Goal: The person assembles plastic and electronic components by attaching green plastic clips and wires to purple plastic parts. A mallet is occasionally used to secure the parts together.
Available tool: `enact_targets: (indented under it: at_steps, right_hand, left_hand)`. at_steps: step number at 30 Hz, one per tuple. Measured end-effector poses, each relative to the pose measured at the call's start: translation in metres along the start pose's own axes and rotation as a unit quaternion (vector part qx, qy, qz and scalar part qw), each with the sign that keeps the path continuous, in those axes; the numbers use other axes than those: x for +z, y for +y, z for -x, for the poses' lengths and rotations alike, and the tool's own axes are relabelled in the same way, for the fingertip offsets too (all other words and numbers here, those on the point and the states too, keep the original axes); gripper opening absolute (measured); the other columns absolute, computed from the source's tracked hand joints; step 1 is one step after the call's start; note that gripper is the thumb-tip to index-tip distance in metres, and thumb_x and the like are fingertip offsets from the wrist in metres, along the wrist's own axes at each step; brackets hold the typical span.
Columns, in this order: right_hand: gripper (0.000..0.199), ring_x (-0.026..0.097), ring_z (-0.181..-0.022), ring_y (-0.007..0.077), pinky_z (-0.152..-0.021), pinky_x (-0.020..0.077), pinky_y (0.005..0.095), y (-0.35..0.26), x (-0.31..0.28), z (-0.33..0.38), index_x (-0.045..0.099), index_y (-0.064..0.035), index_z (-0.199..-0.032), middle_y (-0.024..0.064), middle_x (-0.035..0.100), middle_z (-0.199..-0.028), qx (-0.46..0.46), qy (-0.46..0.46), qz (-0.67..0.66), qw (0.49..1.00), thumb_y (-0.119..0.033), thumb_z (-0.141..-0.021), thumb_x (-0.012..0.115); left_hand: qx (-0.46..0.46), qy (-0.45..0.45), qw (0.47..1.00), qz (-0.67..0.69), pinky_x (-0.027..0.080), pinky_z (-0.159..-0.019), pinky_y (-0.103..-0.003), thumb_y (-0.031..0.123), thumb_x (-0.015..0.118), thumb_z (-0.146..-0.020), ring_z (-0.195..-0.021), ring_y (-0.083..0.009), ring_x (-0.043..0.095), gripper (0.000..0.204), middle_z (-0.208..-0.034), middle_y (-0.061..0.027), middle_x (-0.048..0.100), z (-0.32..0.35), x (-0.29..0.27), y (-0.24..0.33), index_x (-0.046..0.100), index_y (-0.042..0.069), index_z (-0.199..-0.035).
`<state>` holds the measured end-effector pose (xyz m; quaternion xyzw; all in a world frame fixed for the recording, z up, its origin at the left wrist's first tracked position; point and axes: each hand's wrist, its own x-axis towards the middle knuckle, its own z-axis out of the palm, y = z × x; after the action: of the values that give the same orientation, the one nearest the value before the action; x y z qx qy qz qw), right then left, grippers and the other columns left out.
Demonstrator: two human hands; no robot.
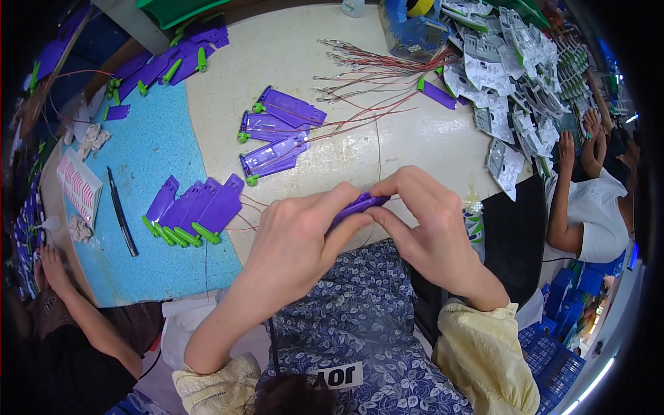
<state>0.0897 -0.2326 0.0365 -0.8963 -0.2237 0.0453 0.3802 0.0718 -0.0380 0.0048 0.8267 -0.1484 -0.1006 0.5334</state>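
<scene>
Between my two hands is a purple plastic part (360,205), held above the table's near edge. My left hand (304,221) pinches its left end, while the fingertips of my right hand (422,214) press on its right end; much of the part is hidden by fingers. Left of my hands, several purple panels with green tips (197,207) overlap in a row on the blue mat. Farther off lie purple panels with thin wires (277,131), fanned out on the pale tabletop.
A bundle of red and white wires (373,69) runs beside a blue tool stand (413,28). White-grey plastic shells (508,76) pile up at right. On the blue mat (155,149) lie a black pen-like tool (122,211) and a printed sheet (77,183). Co-workers' arms (90,318) show both sides.
</scene>
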Motion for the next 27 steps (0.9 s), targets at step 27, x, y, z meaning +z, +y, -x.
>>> enact_targets:
  at_steps: [27]
  right_hand:
    - [0.023,0.056,-0.065,0.0231,-0.062,0.0445,0.0341,0.144,-0.029,-0.02,0.07,0.0012,-0.108,0.0144,0.061,-0.082,0.14,0.229,0.215,0.939,-0.01,-0.088,0.066]
  left_hand:
    - [-0.005,0.233,0.941,-0.244,0.044,-0.046,-0.022,0.008,0.063,-0.093,-0.064,-0.0097,0.059,0.015,-0.101,-0.0138,0.067,0.019,-0.024,-0.036,0.062,-0.005,-0.1]
